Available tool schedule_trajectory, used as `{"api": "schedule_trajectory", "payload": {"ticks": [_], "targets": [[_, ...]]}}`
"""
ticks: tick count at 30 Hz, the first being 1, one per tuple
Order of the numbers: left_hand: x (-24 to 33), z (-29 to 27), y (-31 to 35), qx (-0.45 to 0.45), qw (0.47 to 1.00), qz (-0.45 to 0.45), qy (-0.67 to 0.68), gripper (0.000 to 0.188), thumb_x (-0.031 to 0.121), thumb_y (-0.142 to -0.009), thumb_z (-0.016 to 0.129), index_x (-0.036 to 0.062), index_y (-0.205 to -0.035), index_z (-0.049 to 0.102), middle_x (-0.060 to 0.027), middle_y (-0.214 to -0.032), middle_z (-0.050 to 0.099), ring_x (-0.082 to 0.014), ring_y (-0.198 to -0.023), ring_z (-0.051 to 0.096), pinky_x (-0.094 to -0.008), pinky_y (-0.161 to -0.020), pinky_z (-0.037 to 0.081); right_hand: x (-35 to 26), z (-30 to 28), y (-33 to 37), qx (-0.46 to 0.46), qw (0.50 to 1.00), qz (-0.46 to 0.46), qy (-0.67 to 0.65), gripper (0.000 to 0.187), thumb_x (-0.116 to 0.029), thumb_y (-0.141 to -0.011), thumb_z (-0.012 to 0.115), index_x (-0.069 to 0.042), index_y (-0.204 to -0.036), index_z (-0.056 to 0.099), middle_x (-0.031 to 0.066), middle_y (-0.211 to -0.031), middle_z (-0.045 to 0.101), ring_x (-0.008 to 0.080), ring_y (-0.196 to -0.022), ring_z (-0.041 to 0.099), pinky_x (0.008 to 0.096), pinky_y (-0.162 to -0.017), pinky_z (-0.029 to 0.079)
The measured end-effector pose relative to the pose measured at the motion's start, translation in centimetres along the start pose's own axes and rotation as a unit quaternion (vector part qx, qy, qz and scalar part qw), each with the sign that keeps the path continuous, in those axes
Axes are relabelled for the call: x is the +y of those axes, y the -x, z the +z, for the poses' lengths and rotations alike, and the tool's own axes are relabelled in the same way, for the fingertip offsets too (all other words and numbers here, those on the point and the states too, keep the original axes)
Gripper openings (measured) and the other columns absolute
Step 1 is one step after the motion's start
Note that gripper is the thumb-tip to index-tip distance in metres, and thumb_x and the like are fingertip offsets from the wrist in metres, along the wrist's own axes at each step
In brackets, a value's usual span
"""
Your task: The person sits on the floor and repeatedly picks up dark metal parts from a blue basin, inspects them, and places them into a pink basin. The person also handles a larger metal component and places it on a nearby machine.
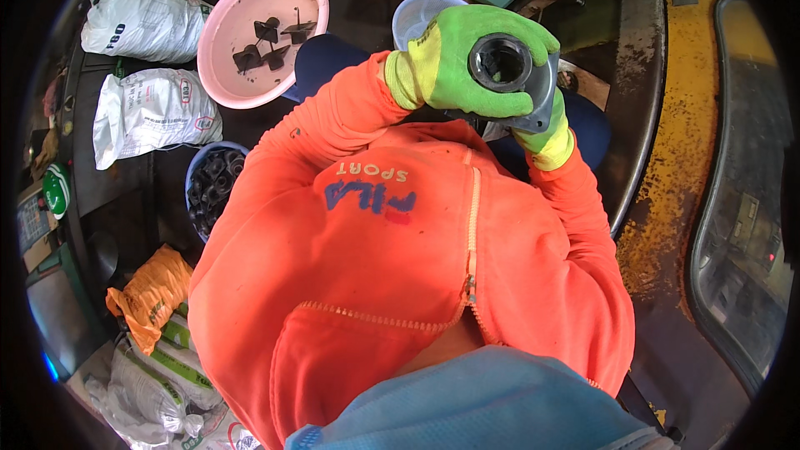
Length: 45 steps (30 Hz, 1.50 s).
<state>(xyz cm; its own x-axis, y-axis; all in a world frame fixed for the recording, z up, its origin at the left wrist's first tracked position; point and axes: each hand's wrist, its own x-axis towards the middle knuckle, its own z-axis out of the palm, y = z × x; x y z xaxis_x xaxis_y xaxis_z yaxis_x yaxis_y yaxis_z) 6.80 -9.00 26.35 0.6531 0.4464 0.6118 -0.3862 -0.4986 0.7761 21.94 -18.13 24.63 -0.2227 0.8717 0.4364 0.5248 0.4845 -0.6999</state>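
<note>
Both my hands wear green gloves with yellow cuffs. A black flanged collar (545,98), a round hollow tube on a squarish plate with a corner hole, is held up in front of me. My left hand (454,54) wraps it, its fingers passing above and below the round opening. From below, my right hand (543,137) reaches the plate's near edge; most of its fingers are hidden behind the plate, so its grip shows only in part. Beyond my left hand stands a pale blue basin (414,10), partly covered by the glove.
A pink basin (213,75) at the left holds several black plate-like parts. Below it, a blue tub (229,146) is filled with black pieces. White sacks (154,112) and an orange bag (154,292) lie farther left. A rusty yellow machine (658,225) stands close on my right.
</note>
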Motion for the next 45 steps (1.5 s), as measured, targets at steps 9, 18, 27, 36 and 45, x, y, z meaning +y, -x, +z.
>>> {"api": "schedule_trajectory", "payload": {"ticks": [9,18,27,36,45], "targets": [[-3.0,-0.2,-0.6,-0.275,0.949,0.029,0.154,0.041,0.02,-0.062,0.079,0.0055,-0.098,0.065,-0.0135,-0.111,0.067,-0.0307,-0.106,0.06,-0.0453,-0.098,0.04,5.8,1.0,3.2,-0.124,0.985,-0.026,-0.116,0.056,-0.021,-0.076,0.075,-0.006,-0.125,0.053,0.0085,-0.121,0.057,0.0229,-0.107,0.058,0.0357,-0.091,0.048],[-2.1,-3.3,-3.4,-0.239,0.97,0.038,0.039,0.073,0.028,-0.059,0.077,0.0062,-0.126,0.056,-0.0139,-0.135,0.051,-0.0302,-0.128,0.043,-0.0405,-0.106,0.034,5.7,2.7,1.1,0.054,0.998,-0.006,-0.009,0.065,-0.022,-0.073,0.077,-0.004,-0.128,0.048,0.009,-0.122,0.055,0.0234,-0.107,0.058,0.0356,-0.093,0.047],[-2.8,2.0,0.3,0.11,0.992,0.045,-0.038,0.043,0.008,-0.062,0.08,0.0032,-0.101,0.061,-0.0162,-0.116,0.063,-0.0288,-0.11,0.059,-0.0387,-0.093,0.046,2.1,4.4,-1.2,0.257,0.858,0.086,-0.437,0.039,-0.02,-0.085,0.063,0.0,-0.117,0.053,0.0087,-0.105,0.062,0.0184,-0.096,0.062,0.0291,-0.08,0.051],[-0.1,0.2,-1.1,0.035,0.988,0.115,-0.093,0.034,0.012,-0.062,0.078,0.0073,-0.092,0.063,-0.0081,-0.095,0.067,-0.0267,-0.09,0.062,-0.0362,-0.078,0.052,1.2,2.4,-1.2,0.114,0.984,-0.025,-0.136,0.048,-0.021,-0.074,0.072,-0.007,-0.116,0.055,0.0037,-0.105,0.062,0.0187,-0.096,0.061,0.0308,-0.083,0.049],[0.4,-1.1,-0.9,-0.128,0.986,0.104,-0.038,0.035,0.012,-0.061,0.076,0.0048,-0.093,0.064,-0.0115,-0.1,0.068,-0.0337,-0.101,0.061,-0.0417,-0.088,0.049,1.8,-0.6,0.9,-0.095,0.99,-0.047,-0.092,0.056,-0.015,-0.075,0.076,-0.005,-0.126,0.053,0.0094,-0.122,0.058,0.0221,-0.112,0.057,0.0342,-0.093,0.048]]}}
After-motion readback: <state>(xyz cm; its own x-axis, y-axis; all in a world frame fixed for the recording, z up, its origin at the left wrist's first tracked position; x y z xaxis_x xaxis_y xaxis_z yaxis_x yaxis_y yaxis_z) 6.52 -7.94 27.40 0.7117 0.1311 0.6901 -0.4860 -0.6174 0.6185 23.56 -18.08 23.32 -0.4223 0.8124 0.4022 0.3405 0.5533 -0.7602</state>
